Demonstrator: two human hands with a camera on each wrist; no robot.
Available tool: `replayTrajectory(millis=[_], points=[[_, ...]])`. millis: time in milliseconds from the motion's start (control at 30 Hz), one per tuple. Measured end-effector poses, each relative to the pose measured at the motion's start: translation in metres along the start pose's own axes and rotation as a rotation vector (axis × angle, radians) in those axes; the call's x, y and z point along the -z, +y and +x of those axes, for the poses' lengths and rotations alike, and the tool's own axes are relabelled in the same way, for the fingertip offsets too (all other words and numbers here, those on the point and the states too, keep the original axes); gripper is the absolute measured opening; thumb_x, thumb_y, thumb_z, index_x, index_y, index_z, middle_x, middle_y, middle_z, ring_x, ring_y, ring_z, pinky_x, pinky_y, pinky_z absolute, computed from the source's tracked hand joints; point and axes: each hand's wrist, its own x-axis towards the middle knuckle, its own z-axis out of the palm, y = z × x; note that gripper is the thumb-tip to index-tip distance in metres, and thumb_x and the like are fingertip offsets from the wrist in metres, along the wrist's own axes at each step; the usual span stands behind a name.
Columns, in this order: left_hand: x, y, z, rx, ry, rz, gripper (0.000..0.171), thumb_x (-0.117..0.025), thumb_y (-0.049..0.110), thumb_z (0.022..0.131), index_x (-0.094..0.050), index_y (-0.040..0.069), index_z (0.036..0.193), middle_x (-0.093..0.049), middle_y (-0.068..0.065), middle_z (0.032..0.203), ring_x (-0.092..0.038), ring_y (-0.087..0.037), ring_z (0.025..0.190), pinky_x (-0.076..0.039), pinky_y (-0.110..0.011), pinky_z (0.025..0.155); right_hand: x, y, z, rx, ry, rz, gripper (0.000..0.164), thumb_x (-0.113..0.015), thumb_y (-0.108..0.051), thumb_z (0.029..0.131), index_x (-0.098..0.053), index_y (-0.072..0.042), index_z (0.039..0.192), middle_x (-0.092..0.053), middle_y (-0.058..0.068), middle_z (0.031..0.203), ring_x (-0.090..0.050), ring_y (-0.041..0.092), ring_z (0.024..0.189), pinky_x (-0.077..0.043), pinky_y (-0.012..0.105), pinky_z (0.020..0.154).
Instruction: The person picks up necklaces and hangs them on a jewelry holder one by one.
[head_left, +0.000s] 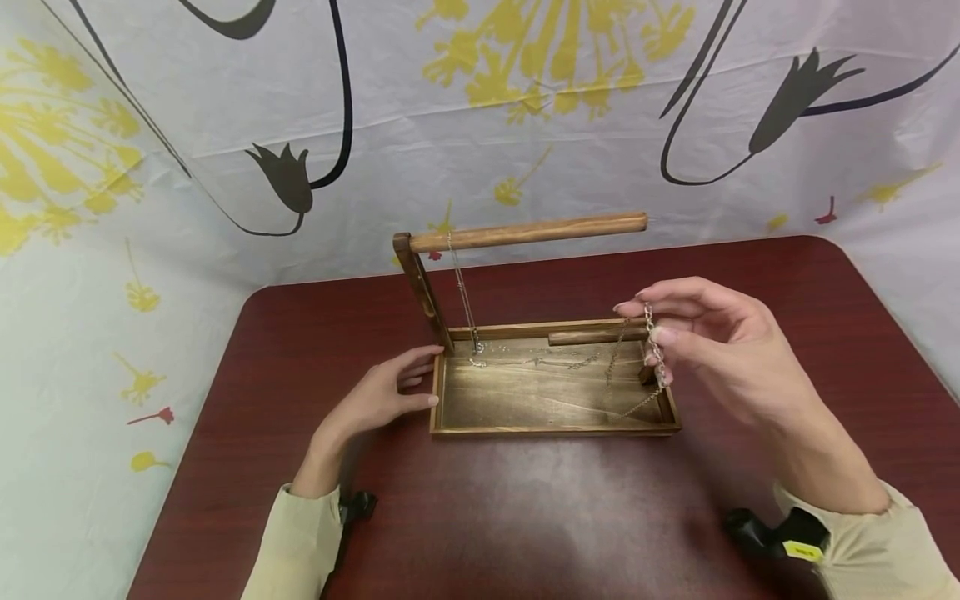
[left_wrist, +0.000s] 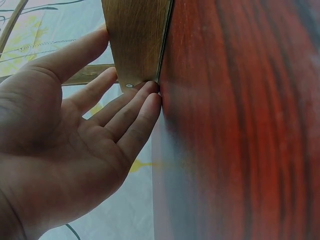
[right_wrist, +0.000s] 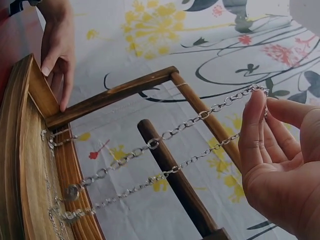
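A silver link chain [head_left: 659, 372] hangs from my right hand [head_left: 723, 346], which pinches it between thumb and fingers above the tray's right end. In the right wrist view two strands of the chain [right_wrist: 172, 132] run down from the fingertips toward the wooden tray [head_left: 517, 404]. My left hand [head_left: 371, 398] rests its fairly straight fingers against the tray's left end wall [left_wrist: 137, 40]. From the upper wooden bar [head_left: 532, 232] a thin necklace [head_left: 462, 292] hangs near the left post [head_left: 422, 287]. More fine chain [head_left: 540, 362] lies across the tray floor.
A shorter, lower bar [head_left: 592, 337] extends leftward from the tray's right side. The stand sits on a dark red table [head_left: 525, 517]. Behind the table hangs a white cloth [head_left: 390, 167] with flower prints.
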Motion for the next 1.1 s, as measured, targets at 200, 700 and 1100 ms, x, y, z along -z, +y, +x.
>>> replayTrajectory(millis=[200,700,1100], points=[[0.0,0.0,0.0,0.001,0.002,-0.001,0.07,-0.076,0.02,0.089,-0.043,0.022,0.151,-0.049,-0.009,0.148,-0.049,-0.029,0.134,-0.044,-0.046,0.108,0.007,-0.005,-0.004,0.015,-0.01,0.057,0.045,-0.037,0.033,0.088,-0.05,0.018,0.128,-0.063,0.029,0.122,-0.062,0.024,0.066,-0.053,0.031,0.05],[-0.001,-0.002,0.001,0.002,0.003,-0.009,0.07,-0.077,0.018,0.089,-0.044,0.021,0.15,-0.049,-0.009,0.148,-0.05,-0.029,0.134,-0.045,-0.045,0.108,0.022,-0.014,-0.015,0.075,0.006,0.142,0.045,-0.033,0.034,0.087,-0.045,0.023,0.129,-0.06,0.034,0.122,-0.064,0.03,0.071,-0.057,0.033,0.063],[0.0,-0.001,0.001,0.003,0.003,-0.009,0.07,-0.077,0.018,0.089,-0.043,0.021,0.151,-0.049,-0.009,0.148,-0.049,-0.029,0.134,-0.044,-0.045,0.108,0.031,-0.019,-0.016,0.135,0.006,0.219,0.043,-0.031,0.036,0.086,-0.044,0.025,0.127,-0.059,0.037,0.121,-0.063,0.032,0.069,-0.054,0.037,0.06]])
